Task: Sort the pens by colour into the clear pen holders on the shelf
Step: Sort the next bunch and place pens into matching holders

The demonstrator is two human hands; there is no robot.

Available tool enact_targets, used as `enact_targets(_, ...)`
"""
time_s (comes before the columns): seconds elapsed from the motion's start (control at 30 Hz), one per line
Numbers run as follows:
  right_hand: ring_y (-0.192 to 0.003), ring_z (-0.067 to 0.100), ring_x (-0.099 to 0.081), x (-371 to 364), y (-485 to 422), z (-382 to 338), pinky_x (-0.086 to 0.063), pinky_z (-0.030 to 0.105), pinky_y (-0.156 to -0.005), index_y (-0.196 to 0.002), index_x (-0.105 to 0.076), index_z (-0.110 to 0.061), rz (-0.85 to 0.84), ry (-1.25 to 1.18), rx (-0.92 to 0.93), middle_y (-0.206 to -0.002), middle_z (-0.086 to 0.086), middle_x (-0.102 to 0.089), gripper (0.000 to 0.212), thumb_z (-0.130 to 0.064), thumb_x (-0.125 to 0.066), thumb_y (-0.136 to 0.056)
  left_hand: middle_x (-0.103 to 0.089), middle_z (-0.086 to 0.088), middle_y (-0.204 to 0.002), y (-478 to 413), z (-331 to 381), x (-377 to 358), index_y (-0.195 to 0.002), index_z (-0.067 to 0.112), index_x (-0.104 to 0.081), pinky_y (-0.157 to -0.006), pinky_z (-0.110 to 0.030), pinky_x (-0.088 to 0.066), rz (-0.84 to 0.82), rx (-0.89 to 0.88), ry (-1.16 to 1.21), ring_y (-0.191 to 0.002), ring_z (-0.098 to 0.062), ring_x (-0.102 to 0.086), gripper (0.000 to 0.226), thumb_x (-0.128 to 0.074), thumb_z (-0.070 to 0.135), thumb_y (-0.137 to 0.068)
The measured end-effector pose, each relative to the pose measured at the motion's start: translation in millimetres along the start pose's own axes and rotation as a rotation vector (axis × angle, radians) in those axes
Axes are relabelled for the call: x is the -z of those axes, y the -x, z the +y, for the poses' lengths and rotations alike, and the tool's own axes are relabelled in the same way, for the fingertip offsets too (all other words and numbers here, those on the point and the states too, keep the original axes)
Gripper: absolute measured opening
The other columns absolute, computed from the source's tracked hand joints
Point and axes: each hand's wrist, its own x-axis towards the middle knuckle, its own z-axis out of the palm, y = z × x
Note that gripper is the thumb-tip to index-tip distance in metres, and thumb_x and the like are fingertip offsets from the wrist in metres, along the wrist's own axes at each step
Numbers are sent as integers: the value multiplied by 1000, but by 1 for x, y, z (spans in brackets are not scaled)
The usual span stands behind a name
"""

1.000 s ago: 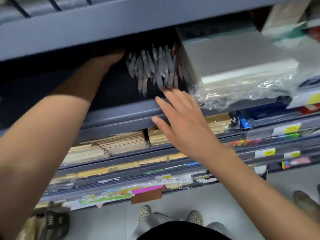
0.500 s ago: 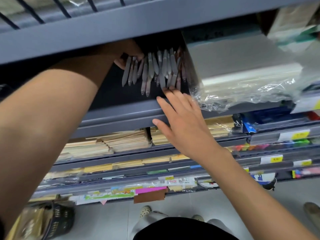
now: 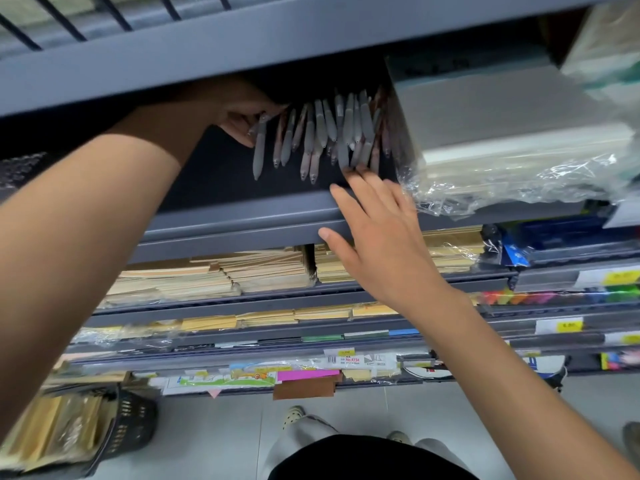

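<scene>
Since a second ago the left hand [image 3: 239, 112] has drawn forward out of the dark back of the shelf [image 3: 242, 216] and now pinches the top end of the leftmost pen [image 3: 259, 150] between thumb and curled fingers, holding it slightly apart from the rest. Beside it, the pens [image 3: 332, 129] lie in a loose fan on the dark shelf floor, tips pointing toward the front lip; most look grey and a few reddish, though blur hides the colours. No clear holder can be made out around them. The right hand [image 3: 384, 237] has stayed at the front lip, flat and relaxed, its fingers straight and spread, with the fingertips [image 3: 351, 174] touching the tips of the pens at the right end of the fan and the thumb lying against the lip's face. Bare shelf floor lies left of the fan, under the left forearm. On the right, the fan is hemmed in just beside a plastic-wrapped ream of paper [image 3: 502, 133], whose loose wrap hangs over the lip. Close overhead runs the grey edge of the upper shelf [image 3: 242, 46], leaving a low gap for the hands. Below, lower shelves hold stacks of tan envelopes [image 3: 207, 275], and a dark basket [image 3: 135, 424] stands on the floor at lower left.
</scene>
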Motion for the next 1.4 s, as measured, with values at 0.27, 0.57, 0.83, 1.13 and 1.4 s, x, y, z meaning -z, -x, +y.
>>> enact_targets(0.27,-143,23,-25,0,0,1,-10,40,-118,-145,-39,-16,-5,0,3,-150,5,-37,56,-49,-39,-100,-55,-9,-115,3,-6,-4,-140,8,-49,-41,-15,-50,51,45,-101,-71,-11,-54,48,-51,38,-103)
enact_targets(0.57,-143,24,-27,-1,1,3,-13,41,-118,-145,-39,-15,0,-4,18,-150,6,-38,56,-47,-43,-99,-56,1,-86,1,-5,-12,-107,13,-56,-54,-20,-50,10,54,-144,-70,-9,-52,16,-58,27,-100)
enact_targets(0.83,-142,24,-28,-2,1,4,-15,42,-118,-144,-40,-15,5,-1,19,-149,6,-39,56,-47,-43,-99,-55,-8,-80,-4,-5,-15,-76,9,-53,-54,-26,-42,69,1,-252,-61,-18,-52,37,-43,32,-103)
enact_targets(1.13,-143,23,-26,-3,0,5,-8,38,-116,-145,-40,-16,0,1,18,-150,6,-39,56,-48,-42,-99,-56,-6,-102,-1,14,-18,-99,15,-55,-72,-27,-48,99,-133,-136,-90,-15,-55,20,-61,34,-96)
enact_targets(1.4,-143,24,-27,-2,0,5,-12,40,-117,-144,-40,-15,3,-19,22,-149,7,-39,56,-47,-45,-99,-60,7,-94,18,14,-17,-82,22,-57,-94,-33,-47,17,-76,-88,-108,-16,-50,12,-56,17,-92)
